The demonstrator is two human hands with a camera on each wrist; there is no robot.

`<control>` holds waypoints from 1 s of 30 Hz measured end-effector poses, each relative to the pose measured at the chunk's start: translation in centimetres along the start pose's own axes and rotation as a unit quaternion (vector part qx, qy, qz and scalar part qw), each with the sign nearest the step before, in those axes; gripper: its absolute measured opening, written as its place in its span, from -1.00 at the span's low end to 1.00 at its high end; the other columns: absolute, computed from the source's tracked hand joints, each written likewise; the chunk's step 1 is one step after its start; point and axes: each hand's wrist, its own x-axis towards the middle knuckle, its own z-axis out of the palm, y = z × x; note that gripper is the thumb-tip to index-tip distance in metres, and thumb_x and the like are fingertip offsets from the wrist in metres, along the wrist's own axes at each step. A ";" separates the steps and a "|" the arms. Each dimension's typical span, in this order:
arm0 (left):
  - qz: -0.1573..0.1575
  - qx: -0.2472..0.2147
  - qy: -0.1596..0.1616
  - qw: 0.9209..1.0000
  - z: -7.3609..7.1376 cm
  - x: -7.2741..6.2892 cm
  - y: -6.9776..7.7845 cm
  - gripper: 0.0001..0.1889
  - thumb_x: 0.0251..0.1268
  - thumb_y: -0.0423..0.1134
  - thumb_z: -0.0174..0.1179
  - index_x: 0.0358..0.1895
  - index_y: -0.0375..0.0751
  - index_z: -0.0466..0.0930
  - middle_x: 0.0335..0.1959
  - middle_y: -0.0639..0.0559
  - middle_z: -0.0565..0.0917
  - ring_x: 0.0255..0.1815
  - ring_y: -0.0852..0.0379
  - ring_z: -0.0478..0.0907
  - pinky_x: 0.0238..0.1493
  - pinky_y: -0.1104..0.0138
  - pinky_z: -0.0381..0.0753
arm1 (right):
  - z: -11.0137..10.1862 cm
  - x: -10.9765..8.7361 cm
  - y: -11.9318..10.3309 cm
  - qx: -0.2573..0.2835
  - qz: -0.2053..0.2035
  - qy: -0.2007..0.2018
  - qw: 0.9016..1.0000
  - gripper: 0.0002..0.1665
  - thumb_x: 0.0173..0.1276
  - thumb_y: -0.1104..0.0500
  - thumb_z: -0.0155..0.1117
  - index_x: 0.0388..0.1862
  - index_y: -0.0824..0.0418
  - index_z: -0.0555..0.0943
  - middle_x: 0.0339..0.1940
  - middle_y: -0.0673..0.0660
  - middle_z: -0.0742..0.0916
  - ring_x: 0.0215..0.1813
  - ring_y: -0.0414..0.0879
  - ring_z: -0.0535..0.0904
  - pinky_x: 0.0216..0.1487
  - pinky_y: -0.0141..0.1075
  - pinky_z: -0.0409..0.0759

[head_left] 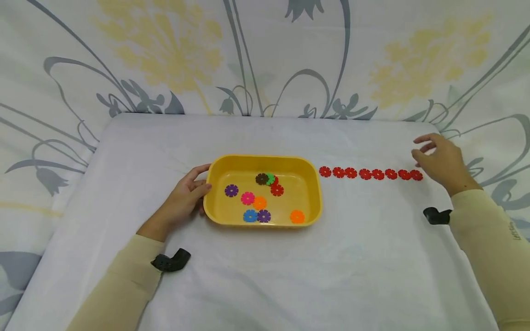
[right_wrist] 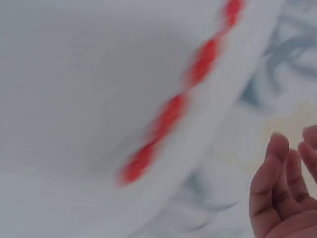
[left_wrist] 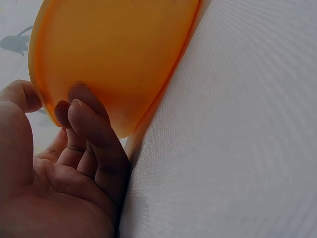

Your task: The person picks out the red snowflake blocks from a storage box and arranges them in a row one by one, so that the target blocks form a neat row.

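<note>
My left hand (head_left: pixel 181 201) grips the left end of a yellow plastic tray (head_left: pixel 290 168), thumb at the rim and fingers against the outer wall in the left wrist view. Inside the tray lie several loose notched flower discs, among them a purple disc (head_left: pixel 231 191), a pink disc (head_left: pixel 248 198), a blue disc (head_left: pixel 250 216) and an orange disc (head_left: pixel 297 217). To its right runs a line of red flower discs (head_left: pixel 378 174) on the white cloth. Beside that line's right end my right hand (head_left: pixel 445 161) hovers, fingers loosely bent, with nothing in them.
A white cloth (head_left: pixel 290 276) covers the flat surface. Behind and at both sides hangs or lies fabric (head_left: pixel 265 55) with grey and yellow flower patterns. A black wrist camera (head_left: pixel 171 260) sits by the left sleeve, and another wrist camera (head_left: pixel 437 216) by the right sleeve.
</note>
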 end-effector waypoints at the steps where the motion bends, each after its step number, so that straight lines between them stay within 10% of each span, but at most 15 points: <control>1: 0.001 0.002 0.000 1.000 0.0 0.0 0.1 -0.42 0.60 -0.21 -0.06 0.57 -0.12 0.02 -0.23 -0.01 0.61 -0.58 0.16 0.48 -0.46 0.40 0.59 | -0.1 -0.2 -1.8 0.005 -0.028 0.007 1.000 -0.46 0.53 -0.01 0.06 0.32 0.29 0.40 0.07 0.39 0.57 -0.25 -0.07 0.67 -0.40 -0.34 0.53; 7: 0.002 0.001 0.001 1.000 0.0 0.0 0.0 -0.42 0.60 -0.21 -0.07 0.57 -0.12 0.01 -0.20 -0.01 0.63 -0.60 0.16 0.49 -0.49 0.39 0.59 | 2.0 -2.1 -13.1 -0.001 -0.220 -0.050 0.974 -0.68 0.46 0.15 0.22 0.14 0.19 0.57 -0.08 0.23 0.72 -0.06 0.06 0.63 -0.14 -0.37 0.63; 12: 0.005 -0.006 -0.002 1.000 0.1 0.0 -0.2 -0.41 0.60 -0.21 -0.06 0.57 -0.14 0.01 -0.24 0.01 0.63 -0.61 0.16 0.48 -0.49 0.39 0.58 | 5.4 -3.0 -19.8 -0.015 -0.294 -0.152 0.943 -0.75 0.40 0.20 0.31 0.02 0.22 0.65 -0.21 0.11 0.73 -0.18 -0.04 0.62 -0.09 -0.21 0.71; 23: 0.005 -0.009 -0.004 1.000 0.0 0.0 -0.4 -0.43 0.60 -0.20 -0.04 0.56 -0.12 0.04 -0.23 -0.01 0.62 -0.60 0.18 0.47 -0.48 0.41 0.58 | 11.4 -2.7 -25.6 -0.062 -0.214 -0.321 0.921 -0.63 0.44 0.16 0.26 0.16 0.29 0.61 -0.20 0.22 0.73 -0.36 -0.02 0.66 -0.30 -0.40 0.67; 30: 0.003 -0.004 -0.004 1.000 -0.1 0.1 -0.3 -0.43 0.60 -0.20 -0.04 0.56 -0.10 0.05 -0.22 -0.02 0.61 -0.60 0.16 0.48 -0.47 0.40 0.60 | 12.7 -2.9 -26.4 -0.109 -0.184 -0.340 0.916 -0.58 0.44 0.18 0.25 0.23 0.29 0.59 -0.03 0.19 0.66 -0.43 -0.06 0.62 -0.40 -0.44 0.64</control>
